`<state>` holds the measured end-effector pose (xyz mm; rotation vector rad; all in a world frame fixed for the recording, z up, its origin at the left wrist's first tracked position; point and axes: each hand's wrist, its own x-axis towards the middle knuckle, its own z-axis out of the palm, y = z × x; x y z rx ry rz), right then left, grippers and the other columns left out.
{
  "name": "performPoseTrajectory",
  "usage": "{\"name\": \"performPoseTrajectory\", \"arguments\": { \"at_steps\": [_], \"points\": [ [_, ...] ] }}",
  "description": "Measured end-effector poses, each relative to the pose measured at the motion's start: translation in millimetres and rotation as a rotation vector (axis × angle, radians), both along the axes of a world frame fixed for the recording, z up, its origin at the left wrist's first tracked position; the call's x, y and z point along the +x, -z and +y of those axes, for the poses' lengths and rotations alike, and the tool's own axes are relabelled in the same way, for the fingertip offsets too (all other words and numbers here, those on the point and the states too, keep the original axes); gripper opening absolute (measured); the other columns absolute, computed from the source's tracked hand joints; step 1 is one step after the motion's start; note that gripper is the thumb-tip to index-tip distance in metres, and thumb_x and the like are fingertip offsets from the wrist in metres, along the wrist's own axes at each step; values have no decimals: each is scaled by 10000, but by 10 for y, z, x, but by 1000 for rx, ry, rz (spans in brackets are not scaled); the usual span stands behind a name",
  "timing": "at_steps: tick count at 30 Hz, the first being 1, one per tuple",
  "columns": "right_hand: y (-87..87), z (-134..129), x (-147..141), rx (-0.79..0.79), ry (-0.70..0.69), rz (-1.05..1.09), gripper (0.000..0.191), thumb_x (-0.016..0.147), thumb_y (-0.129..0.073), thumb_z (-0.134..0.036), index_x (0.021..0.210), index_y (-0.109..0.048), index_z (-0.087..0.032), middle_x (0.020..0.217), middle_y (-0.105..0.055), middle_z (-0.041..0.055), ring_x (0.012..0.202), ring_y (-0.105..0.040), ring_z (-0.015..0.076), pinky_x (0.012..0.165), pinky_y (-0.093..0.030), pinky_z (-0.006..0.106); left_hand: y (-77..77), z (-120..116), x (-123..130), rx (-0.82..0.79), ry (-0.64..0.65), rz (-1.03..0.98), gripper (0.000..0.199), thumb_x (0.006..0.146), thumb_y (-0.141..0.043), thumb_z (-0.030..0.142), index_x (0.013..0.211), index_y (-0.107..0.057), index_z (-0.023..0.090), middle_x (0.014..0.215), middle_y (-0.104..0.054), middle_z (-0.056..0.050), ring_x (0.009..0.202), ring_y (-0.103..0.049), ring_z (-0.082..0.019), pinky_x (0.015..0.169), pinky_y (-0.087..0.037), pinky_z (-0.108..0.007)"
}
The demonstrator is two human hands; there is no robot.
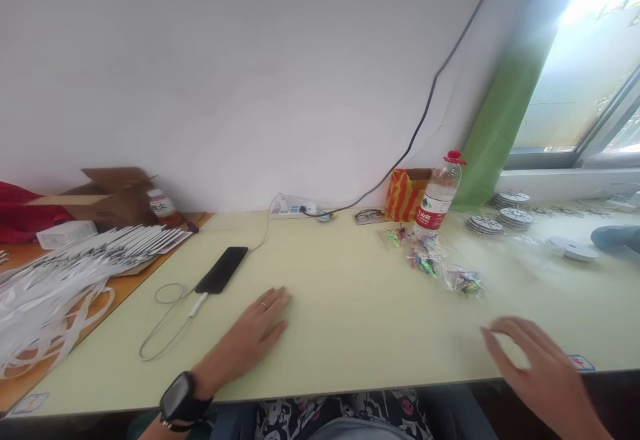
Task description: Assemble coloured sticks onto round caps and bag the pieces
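My left hand (254, 333) lies flat on the pale table, fingers stretched out, holding nothing; a ring and a dark wristwatch (180, 397) are on it. Beyond it, up and to the left, is a black phone (222, 271) with a white cable plugged into its near end. Over the table's front edge on the right is my right hand (537, 367), slightly blurred. Its fingers curve, with a gap between thumb and forefinger and nothing in it. Nearest to it on the far side are clear plastic bags of small colourful pieces (465, 281).
A large water bottle (437, 200) stands behind the bags, beside a red-yellow bag (400, 197). Eyeglasses (371, 216) and a power strip (295, 208) lie along the wall. Stacked discs (515, 218) are at right. White strips (100, 260) and a cardboard box (110, 203) are at left.
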<state>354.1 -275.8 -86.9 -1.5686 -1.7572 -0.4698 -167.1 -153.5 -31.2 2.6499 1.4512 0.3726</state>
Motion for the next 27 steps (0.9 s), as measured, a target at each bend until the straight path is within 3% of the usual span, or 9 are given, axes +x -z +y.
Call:
{"name": "performPoseTrajectory", "arguments": {
  "at_steps": [3,5,8,12,17,21,27],
  "points": [
    [-63,460,-444,-227,-187,-68,381,1002,-502,-413,1329,-584,-237,1336,-645,120,1265,-597,284,1047,-506,423,77,113,124,-47,76,73,606,1047,-374,491,1618,-246,332,1676,-247,-14,1546,-237,-291,1241,-267,-503],
    [-45,696,-733,-352,-304,-127,543,1009,-463,-436,1507,-444,-223,1527,-508,107,1433,-446,271,1158,-429,427,114,194,205,-41,88,88,629,1044,-365,537,1622,-218,339,1687,-197,-11,1556,-196,-300,1254,-213,-523],
    [40,998,-1040,-493,-354,-154,649,1038,-355,-492,1611,-280,-198,1648,-334,85,1529,-287,249,1241,-311,442,143,317,339,-26,79,84,660,1021,-378,605,1615,-242,353,1685,-208,-12,1554,-194,-312,1256,-202,-527],
    [123,1408,-1212,-576,-238,-132,780,999,-335,-640,1613,-286,-163,1685,-229,116,1562,-174,294,1260,-217,473,185,510,507,-61,59,90,701,1003,-345,669,1618,-238,349,1695,-189,-14,1563,-160,-310,1264,-157,-517],
    [132,1858,-1306,-645,-92,-93,791,974,-340,-695,1596,-324,-206,1713,-103,106,1572,-82,325,1244,-174,485,285,905,715,-39,63,61,716,983,-331,711,1608,-265,368,1692,-219,-4,1559,-185,-309,1256,-157,-501],
    [124,2131,-1423,-714,33,-44,772,982,-343,-668,1592,-313,-197,1698,-144,157,1564,-100,331,1226,-138,493,348,1234,946,-33,26,56,743,968,-311,736,1597,-312,339,1686,-245,-25,1553,-193,-332,1246,-155,-517],
    [133,2351,-1596,-717,72,-15,761,996,-335,-611,1574,-307,-116,1674,-184,218,1553,-128,333,1223,-93,463,423,1504,1189,-21,-39,45,765,957,-297,744,1586,-335,310,1684,-256,-43,1550,-183,-350,1239,-135,-543]
  ]
}}
